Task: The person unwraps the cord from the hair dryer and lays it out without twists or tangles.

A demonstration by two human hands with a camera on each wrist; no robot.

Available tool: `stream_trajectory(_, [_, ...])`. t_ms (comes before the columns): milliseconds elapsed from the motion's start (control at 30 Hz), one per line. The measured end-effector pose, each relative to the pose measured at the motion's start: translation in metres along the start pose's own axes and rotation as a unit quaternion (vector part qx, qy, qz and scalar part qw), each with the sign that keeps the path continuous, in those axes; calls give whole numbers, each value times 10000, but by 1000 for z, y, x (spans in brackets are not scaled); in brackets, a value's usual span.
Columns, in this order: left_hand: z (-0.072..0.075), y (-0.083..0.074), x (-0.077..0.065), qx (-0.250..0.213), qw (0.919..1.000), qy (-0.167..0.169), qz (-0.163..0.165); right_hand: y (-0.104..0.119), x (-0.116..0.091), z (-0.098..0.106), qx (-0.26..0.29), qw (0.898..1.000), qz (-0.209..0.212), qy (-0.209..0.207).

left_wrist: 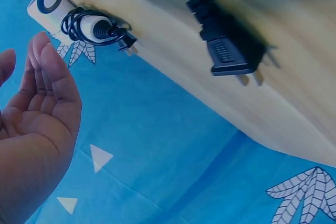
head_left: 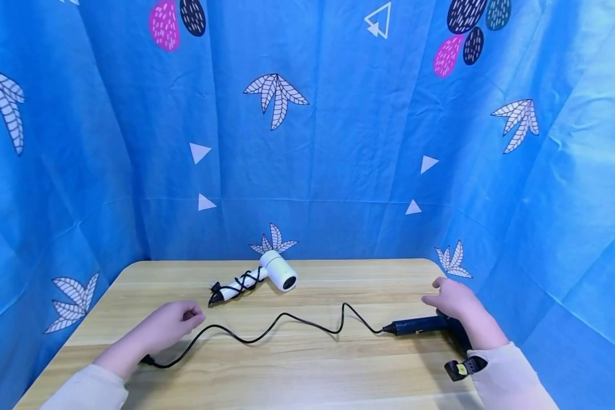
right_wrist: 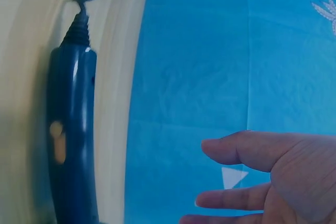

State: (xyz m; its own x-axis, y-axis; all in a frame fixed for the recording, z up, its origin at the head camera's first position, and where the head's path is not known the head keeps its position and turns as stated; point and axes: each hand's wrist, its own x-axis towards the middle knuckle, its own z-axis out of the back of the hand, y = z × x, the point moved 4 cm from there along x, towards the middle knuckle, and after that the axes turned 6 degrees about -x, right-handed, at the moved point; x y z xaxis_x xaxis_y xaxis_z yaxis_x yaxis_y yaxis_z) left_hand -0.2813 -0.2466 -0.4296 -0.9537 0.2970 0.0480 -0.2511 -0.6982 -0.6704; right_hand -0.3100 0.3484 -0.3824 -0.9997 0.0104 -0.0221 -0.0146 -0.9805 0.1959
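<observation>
A dark blue hair dryer (head_left: 420, 325) lies at the right of the table, its head partly hidden behind my right wrist. My right hand (head_left: 456, 298) hovers over it, holding nothing, thumb and fingers apart; the right wrist view shows the handle (right_wrist: 73, 135) beside that hand. From the handle a black cord (head_left: 246, 341) runs in waves leftward to a plug (left_wrist: 231, 45) lying below my left wrist. My left hand (head_left: 171, 324) is raised above the cord's left end with fingers loosely bent and nothing in them. Both hands are apart from the dryer and cord.
Farther back on the table stands out a white hair dryer (head_left: 277, 270), lying on its side with its black cord (head_left: 246, 280) wound round the handle. The wooden table (head_left: 312, 376) has rounded back corners. Blue patterned curtains (head_left: 312, 171) enclose the back and sides.
</observation>
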Motion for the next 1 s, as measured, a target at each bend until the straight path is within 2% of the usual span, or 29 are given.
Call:
stream_trajectory(200, [1,-5,8,11,10000,-13,6,12,0,1,273,9995,92,111])
stream_trajectory(367, [4,-9,16,62,9998,-77,-190,21,3,2,263,9993,268,58])
stream_trajectory(567, [8,-17,27,16,9998,-48,-181,33,7,1,377,9984,425,-27])
stream_trajectory(767, [2,-26,36,19,9996,12,-274,52,13,0,405,9973,618,-44])
stream_trajectory(1000, [-4,-37,48,72,9989,-136,-453,77,21,-3,487,9962,709,-167])
